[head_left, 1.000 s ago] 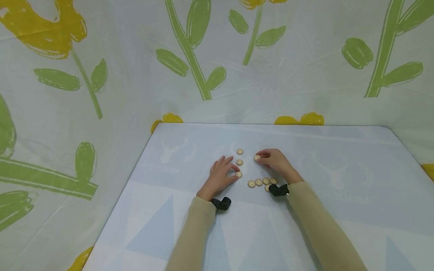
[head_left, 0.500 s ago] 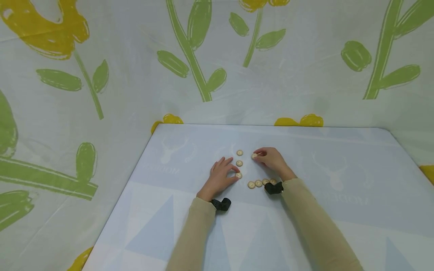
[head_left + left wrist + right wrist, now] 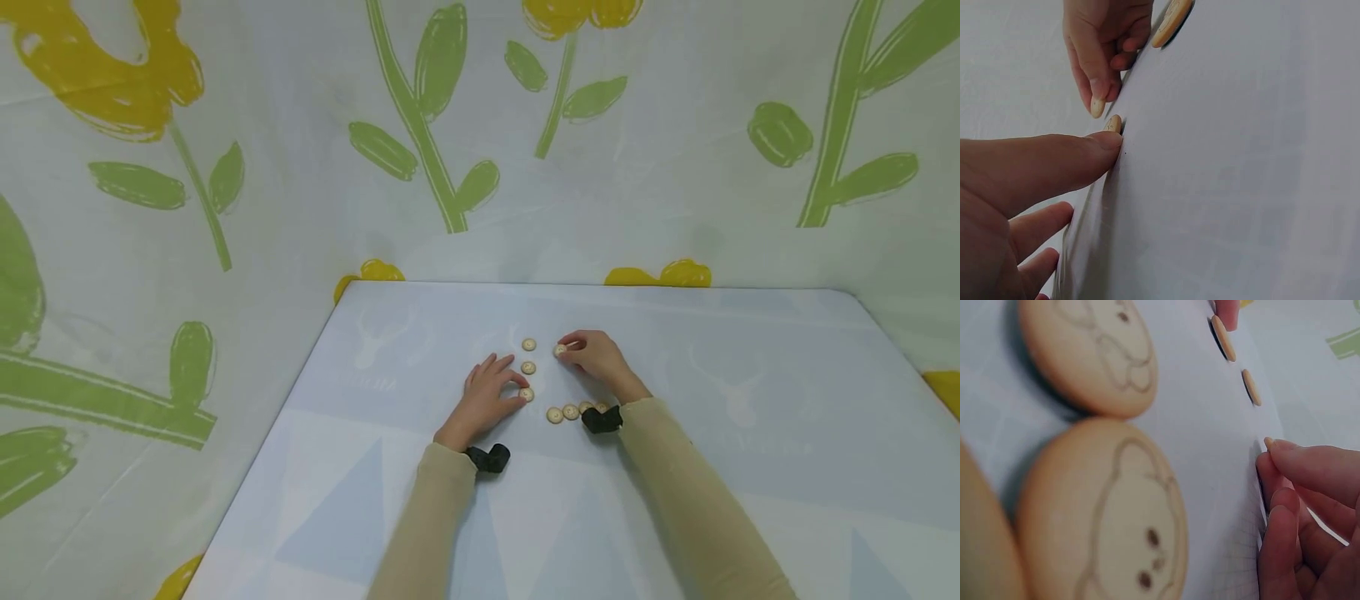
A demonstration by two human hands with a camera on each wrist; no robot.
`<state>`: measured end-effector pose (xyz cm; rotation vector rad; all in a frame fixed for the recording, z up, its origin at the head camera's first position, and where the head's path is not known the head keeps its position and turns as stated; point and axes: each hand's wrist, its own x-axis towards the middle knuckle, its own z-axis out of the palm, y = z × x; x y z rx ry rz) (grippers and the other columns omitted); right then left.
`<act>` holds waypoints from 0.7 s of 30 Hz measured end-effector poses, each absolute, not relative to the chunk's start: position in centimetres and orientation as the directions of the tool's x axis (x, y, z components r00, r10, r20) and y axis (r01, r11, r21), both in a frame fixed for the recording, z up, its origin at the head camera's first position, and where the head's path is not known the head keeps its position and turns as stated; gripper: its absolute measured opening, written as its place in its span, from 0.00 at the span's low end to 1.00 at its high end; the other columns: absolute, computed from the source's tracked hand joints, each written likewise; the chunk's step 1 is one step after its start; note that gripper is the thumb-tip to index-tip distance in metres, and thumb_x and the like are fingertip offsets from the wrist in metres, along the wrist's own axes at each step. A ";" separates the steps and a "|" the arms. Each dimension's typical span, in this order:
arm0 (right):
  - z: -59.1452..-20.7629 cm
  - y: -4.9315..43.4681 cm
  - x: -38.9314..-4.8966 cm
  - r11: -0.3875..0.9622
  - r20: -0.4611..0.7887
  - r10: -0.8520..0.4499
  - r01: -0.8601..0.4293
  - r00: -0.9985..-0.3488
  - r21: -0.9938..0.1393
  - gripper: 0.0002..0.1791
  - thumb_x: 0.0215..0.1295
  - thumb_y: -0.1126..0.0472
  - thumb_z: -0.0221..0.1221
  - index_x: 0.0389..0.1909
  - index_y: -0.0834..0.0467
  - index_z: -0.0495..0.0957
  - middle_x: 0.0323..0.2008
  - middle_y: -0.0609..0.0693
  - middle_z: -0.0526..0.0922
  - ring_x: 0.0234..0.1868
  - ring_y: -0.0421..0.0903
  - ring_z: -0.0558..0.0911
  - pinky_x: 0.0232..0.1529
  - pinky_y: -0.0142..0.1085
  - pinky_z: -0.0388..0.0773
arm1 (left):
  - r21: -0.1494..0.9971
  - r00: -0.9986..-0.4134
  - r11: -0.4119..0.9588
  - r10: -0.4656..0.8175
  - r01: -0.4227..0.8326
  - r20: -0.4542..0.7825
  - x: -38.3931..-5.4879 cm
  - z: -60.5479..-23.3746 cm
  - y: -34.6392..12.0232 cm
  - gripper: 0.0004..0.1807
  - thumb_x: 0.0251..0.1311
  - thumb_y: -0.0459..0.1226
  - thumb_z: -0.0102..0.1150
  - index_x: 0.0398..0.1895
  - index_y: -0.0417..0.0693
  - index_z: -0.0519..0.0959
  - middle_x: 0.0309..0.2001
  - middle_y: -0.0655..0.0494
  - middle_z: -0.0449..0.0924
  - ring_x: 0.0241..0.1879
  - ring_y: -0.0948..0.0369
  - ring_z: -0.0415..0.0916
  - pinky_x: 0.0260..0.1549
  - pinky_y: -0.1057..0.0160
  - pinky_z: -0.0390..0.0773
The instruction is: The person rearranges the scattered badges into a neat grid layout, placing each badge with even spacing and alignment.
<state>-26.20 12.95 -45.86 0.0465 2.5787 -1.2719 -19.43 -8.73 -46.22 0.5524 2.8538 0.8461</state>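
Small round biscuits with bear faces printed on them lie on the table. My left hand (image 3: 483,398) has thumb and index finger pinching the edges of one biscuit (image 3: 527,394), its other fingers spread. To its right, my right hand (image 3: 596,354) pinches another biscuit (image 3: 559,351) between thumb and fingertips; this biscuit (image 3: 1268,443) shows edge-on in the right wrist view. Two biscuits, a nearer one (image 3: 528,367) and a farther one (image 3: 528,343), line up beyond the left hand's biscuit.
Below the right hand sits a row of several biscuits (image 3: 554,415), its right end partly covered by the black wrist camera (image 3: 602,419). Another black wrist camera (image 3: 489,458) is on the left wrist. Behind the pale-blue patterned table (image 3: 750,333) hangs a flowered curtain (image 3: 300,150).
My right hand has moved a little left and away with its biscuit, toward the column of biscuits. Its wrist camera now hides a biscuit below the row. The left hand stays put.
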 end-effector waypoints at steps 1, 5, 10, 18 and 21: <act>-45.9 12.9 -26.2 0.616 -0.247 -0.085 0.144 -0.965 -0.774 0.15 0.55 0.55 0.61 0.43 0.54 0.76 0.37 0.51 0.77 0.32 0.46 0.73 0.30 0.32 0.72 | 0.547 -0.927 0.776 0.375 0.313 -0.002 -19.4 -46.3 -8.8 0.09 0.54 0.44 0.58 0.39 0.58 0.77 0.66 0.54 0.54 0.67 0.52 0.38 0.61 0.48 0.39; -46.1 12.7 -26.5 0.610 -0.236 -0.080 0.139 -0.969 -0.780 0.14 0.55 0.54 0.61 0.42 0.53 0.77 0.36 0.51 0.77 0.32 0.46 0.74 0.30 0.33 0.72 | 0.549 -0.927 0.772 0.376 0.319 0.010 -19.4 -46.3 -8.9 0.09 0.54 0.44 0.58 0.39 0.58 0.76 0.66 0.54 0.54 0.67 0.52 0.39 0.61 0.48 0.39; -45.7 12.6 -26.9 0.615 -0.226 -0.105 0.116 -0.968 -0.780 0.15 0.55 0.54 0.61 0.42 0.54 0.77 0.36 0.52 0.78 0.31 0.46 0.74 0.30 0.33 0.72 | 0.550 -0.928 0.772 0.373 0.319 0.014 -19.5 -46.2 -9.0 0.09 0.54 0.44 0.58 0.39 0.58 0.77 0.66 0.54 0.55 0.67 0.52 0.39 0.61 0.47 0.39; -45.3 12.6 -27.6 0.677 -0.276 -0.118 0.126 -0.954 -0.725 0.18 0.54 0.53 0.61 0.45 0.55 0.76 0.38 0.52 0.78 0.31 0.45 0.74 0.30 0.33 0.71 | 0.554 -0.928 0.773 0.372 0.309 -0.001 -19.5 -46.2 -8.9 0.09 0.54 0.44 0.58 0.39 0.59 0.76 0.66 0.55 0.54 0.67 0.52 0.38 0.61 0.48 0.39; -45.3 12.6 -27.6 0.687 -0.286 -0.129 0.123 -0.949 -0.717 0.18 0.54 0.53 0.61 0.45 0.55 0.76 0.38 0.52 0.77 0.31 0.45 0.74 0.30 0.33 0.71 | 0.554 -0.928 0.775 0.372 0.305 -0.009 -19.4 -46.2 -8.9 0.09 0.54 0.44 0.58 0.39 0.59 0.76 0.66 0.55 0.54 0.67 0.53 0.38 0.61 0.48 0.39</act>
